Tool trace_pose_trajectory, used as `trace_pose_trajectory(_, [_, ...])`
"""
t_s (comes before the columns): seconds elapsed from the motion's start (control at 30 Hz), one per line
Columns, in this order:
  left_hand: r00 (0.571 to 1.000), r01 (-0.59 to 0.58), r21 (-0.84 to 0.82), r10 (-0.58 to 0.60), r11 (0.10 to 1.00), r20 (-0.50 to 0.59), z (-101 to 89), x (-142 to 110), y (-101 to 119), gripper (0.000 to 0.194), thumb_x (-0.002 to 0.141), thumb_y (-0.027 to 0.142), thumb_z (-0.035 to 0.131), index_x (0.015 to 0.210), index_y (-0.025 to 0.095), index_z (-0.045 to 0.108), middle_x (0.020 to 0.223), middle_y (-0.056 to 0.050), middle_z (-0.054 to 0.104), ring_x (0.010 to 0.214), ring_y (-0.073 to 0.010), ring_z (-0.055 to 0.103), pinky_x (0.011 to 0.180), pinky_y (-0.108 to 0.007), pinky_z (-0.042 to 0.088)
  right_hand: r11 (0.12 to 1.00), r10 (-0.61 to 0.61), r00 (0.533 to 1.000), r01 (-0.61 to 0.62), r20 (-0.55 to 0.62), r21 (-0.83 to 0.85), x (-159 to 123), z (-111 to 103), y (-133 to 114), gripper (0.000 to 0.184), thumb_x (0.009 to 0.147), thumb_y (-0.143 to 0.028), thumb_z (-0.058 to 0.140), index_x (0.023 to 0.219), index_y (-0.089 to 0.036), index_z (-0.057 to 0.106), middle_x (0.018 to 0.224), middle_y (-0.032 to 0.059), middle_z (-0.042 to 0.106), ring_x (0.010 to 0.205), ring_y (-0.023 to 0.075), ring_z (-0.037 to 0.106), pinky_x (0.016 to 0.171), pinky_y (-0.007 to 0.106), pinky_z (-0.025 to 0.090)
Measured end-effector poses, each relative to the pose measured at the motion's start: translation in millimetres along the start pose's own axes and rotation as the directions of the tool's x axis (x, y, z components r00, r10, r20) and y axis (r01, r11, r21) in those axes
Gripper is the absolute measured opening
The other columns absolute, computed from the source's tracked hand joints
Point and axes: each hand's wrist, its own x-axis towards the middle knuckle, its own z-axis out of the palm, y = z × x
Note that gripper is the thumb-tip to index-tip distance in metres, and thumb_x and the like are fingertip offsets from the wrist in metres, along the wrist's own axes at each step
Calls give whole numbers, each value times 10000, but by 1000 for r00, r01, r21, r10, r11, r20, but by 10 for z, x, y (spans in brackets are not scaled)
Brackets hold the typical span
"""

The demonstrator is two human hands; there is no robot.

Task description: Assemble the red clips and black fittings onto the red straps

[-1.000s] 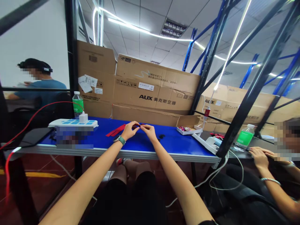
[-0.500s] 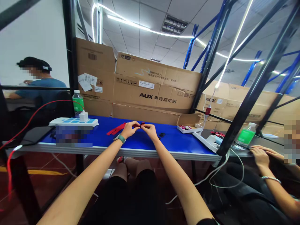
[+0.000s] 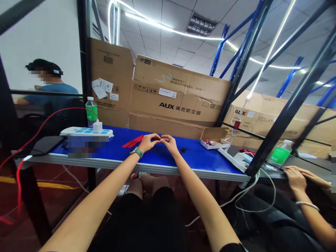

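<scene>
Over the blue tabletop (image 3: 123, 134), my left hand (image 3: 149, 142) and my right hand (image 3: 169, 143) meet with fingertips pinched together. Whatever they grip is tiny and mostly covered by the fingers; only a dark speck shows between them. Red strips (image 3: 133, 141) lie flat just left of my left hand, partly behind it. Several small black pieces (image 3: 183, 150) rest on the table to the right of my right hand.
A power strip (image 3: 86, 132) with a white plug and a green-labelled bottle (image 3: 91, 112) stand at left. An open small box (image 3: 214, 144) sits right, near another power strip (image 3: 232, 159). Cardboard panels (image 3: 181, 101) wall the back. A co-worker's hands (image 3: 296, 178) are at far right.
The whole view has shifted slightly. My fingertips have turned a little and stay together; the small red thing seen just beyond them before is now hidden behind my hands.
</scene>
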Motion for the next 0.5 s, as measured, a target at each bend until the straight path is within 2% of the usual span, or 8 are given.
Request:
trace_pose_trajectory(0.1, [1000,-14,47,15,999,-14,-8,4,27,248,911,378,603,993,187,739,997,-63,771,919,-214,712,861,-320,562,991,47,998,-43,-31,126,-1,25,0,469,659,-474,824,1006,-209,655,895,42,742,816,203,719,798,345,588])
trace_pose_trajectory(0.23, [999,8,105,-4,994,-35,-12,20,-24,328,973,340,476,926,183,760,970,-63,779,913,-217,714,877,-327,545,985,80,997,-77,-15,152,-8,50,-5,489,648,-487,821,1008,-221,621,916,32,721,780,191,711,678,310,598])
trace_pose_trajectory(0.33, [1000,10,113,-9,994,-12,-4,26,-101,231,915,297,555,929,188,759,950,-59,781,879,-218,715,852,-336,552,987,92,996,-92,7,130,-8,59,-3,488,648,-504,816,989,-217,615,851,21,709,731,186,706,617,289,587])
trace_pose_trajectory(0.5, [1000,-16,148,12,989,28,-13,17,-125,134,840,265,634,885,192,738,878,-42,766,812,-199,698,807,-319,548,987,93,994,-100,57,124,-26,47,-2,517,667,-517,816,1023,-198,617,721,-1,700,634,160,682,605,278,576])
